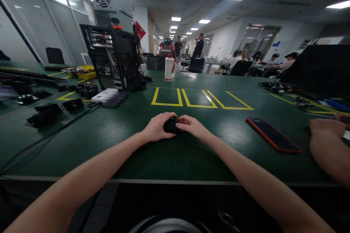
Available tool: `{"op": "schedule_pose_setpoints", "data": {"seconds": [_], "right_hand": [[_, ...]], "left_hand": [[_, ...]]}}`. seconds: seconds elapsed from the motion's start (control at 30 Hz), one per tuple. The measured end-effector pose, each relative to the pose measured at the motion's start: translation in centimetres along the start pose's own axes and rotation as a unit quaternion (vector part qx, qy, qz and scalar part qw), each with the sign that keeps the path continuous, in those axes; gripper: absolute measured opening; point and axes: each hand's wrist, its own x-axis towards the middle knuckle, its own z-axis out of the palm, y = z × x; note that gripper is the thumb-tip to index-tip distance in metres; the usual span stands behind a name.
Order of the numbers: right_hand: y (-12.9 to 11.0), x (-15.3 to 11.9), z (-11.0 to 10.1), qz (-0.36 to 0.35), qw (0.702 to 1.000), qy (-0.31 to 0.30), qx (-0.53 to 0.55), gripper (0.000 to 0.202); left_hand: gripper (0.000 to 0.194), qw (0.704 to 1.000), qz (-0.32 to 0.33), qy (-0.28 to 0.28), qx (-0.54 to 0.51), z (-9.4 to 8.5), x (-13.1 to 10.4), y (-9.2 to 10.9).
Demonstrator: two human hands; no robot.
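Observation:
A small black object (170,126) is between my two hands, just above or on the green table (117,123); its kind is too dark to make out. My left hand (158,126) curls round its left side, thumb and fingers gripping it. From the right, my right hand (191,125) pinches at its edge with thumb and fingertips. My fingers partly hide the thing.
An orange-edged phone (273,134) lies to the right, near another person's arm (328,138). Yellow tape outlines (166,105) mark the table ahead. A computer case (115,58), a white bottle (168,69), black parts (45,114) and a cable (49,136) stand or lie about.

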Motion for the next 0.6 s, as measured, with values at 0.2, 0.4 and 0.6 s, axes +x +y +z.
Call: {"op": "schedule_pose_setpoints", "data": {"seconds": [0.2,0.4,0.6], "right_hand": [[0.0,0.3,0.5,0.004,0.998,0.055,-0.022,0.026],[-0.7,-0.6,0.6,-0.106,0.991,0.046,-0.065,0.015],[-0.4,-0.6,-0.1,-0.041,0.999,-0.010,-0.024,0.033]], "left_hand": [[0.061,1.000,-0.002,-0.003,-0.006,-0.1,0.1,0.3],[0.062,1.000,-0.002,0.010,-0.007,0.2,0.1,0.0],[0.060,1.000,-0.004,0.004,-0.001,0.1,0.0,0.2]]}}
